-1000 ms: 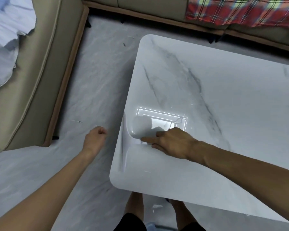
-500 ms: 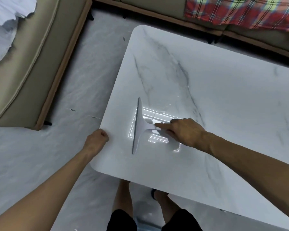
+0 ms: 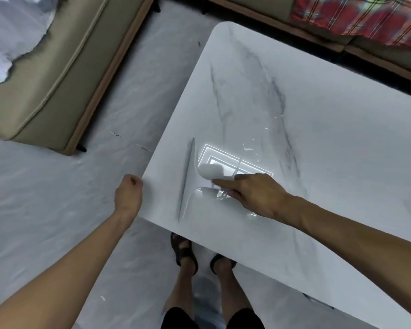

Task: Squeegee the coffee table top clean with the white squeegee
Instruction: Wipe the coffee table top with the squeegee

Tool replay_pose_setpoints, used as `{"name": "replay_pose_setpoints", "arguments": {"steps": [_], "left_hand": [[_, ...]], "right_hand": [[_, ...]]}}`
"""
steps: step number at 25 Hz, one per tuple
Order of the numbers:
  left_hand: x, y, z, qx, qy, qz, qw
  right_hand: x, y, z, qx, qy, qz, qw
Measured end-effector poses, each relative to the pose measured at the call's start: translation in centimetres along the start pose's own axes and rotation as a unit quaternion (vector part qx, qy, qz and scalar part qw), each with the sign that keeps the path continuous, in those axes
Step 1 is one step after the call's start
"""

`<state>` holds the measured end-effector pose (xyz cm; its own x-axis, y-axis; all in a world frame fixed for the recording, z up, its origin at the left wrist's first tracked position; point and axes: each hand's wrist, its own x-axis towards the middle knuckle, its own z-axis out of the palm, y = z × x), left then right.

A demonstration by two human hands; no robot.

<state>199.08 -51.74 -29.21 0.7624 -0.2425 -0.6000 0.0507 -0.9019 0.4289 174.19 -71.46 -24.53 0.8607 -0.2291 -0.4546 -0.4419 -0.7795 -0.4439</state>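
The white squeegee (image 3: pixel 195 176) stands on the white marble coffee table top (image 3: pixel 330 143) near its left edge, blade running front to back. My right hand (image 3: pixel 256 193) grips its handle, index finger stretched along it. A bright ceiling-light reflection and a few water drops (image 3: pixel 247 148) show just right of the blade. My left hand (image 3: pixel 128 193) is curled into a fist beside the table's left edge and holds nothing.
A beige sofa (image 3: pixel 57 67) with a white cloth stands at the left across a strip of pale floor. Another sofa with a red plaid blanket (image 3: pixel 361 17) runs along the back. My legs and sandalled feet (image 3: pixel 188 255) are below the table's near corner.
The squeegee sat at the table's left edge a second ago; it now stands further in from that edge. My left fist has come right up beside the edge. The camera view has shifted.
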Motion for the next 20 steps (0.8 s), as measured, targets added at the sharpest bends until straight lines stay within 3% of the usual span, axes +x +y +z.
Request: {"name": "replay_pose_setpoints", "arguments": {"steps": [3,6,10,14,17,20], "left_hand": [[0.8,-2.2,-0.5,-0.050,0.029,-0.071,0.996],[0.8,-3.8,-0.7,-0.046,0.017,-0.077,0.996],[0.1,-4.6,-0.4,-0.008,-0.058,-0.040,0.997],[-0.8,-3.6,0.6,-0.007,-0.134,-0.020,0.991],[-1.2,-3.6,0.8,-0.022,-0.080,-0.018,0.996],[-1.4,-4.8,0.1,-0.055,-0.018,-0.027,0.998]], "right_hand": [[5.1,-7.0,3.9,0.002,-0.060,-0.065,0.996],[7.0,-10.4,6.6,-0.033,-0.088,-0.087,0.992],[4.8,-7.7,6.0,-0.039,-0.057,-0.069,0.995],[-1.4,-1.0,3.2,-0.041,-0.057,0.022,0.997],[-4.7,0.6,2.0,-0.075,-0.031,0.057,0.995],[-2.9,-2.0,2.2,-0.030,-0.036,0.023,0.999]]}}
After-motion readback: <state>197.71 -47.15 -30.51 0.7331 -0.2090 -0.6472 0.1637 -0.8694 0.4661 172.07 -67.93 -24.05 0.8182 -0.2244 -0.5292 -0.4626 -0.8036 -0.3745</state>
